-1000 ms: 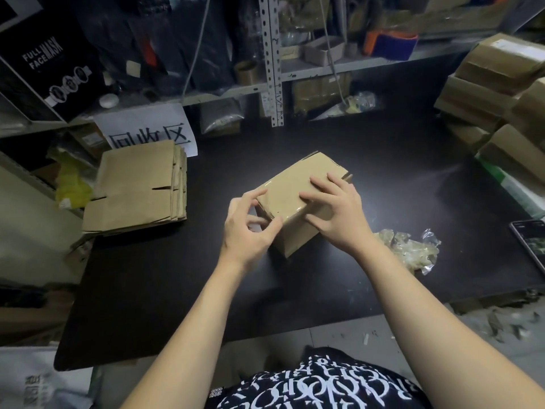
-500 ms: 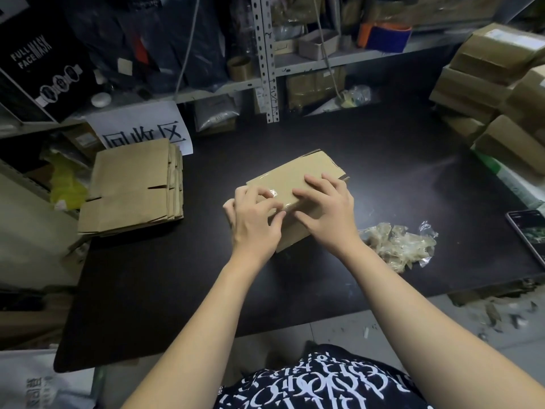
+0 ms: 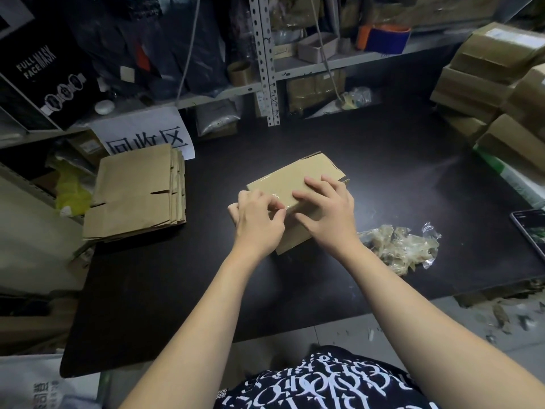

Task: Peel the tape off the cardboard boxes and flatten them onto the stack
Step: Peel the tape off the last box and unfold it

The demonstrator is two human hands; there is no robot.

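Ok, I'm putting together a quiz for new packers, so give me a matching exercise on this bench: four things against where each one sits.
Things: 1 cardboard box; 2 flattened stack; 3 wad of peeled tape; 4 phone.
Places: A at the right edge of the table; B mid-table, under the left hand and right hand; C on the left, in front of the paper sign; D just right of the right wrist.
Pairs: 1-B, 2-C, 3-D, 4-A.

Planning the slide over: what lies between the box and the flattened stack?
Nothing: in the head view, only bare table separates the box from the stack.
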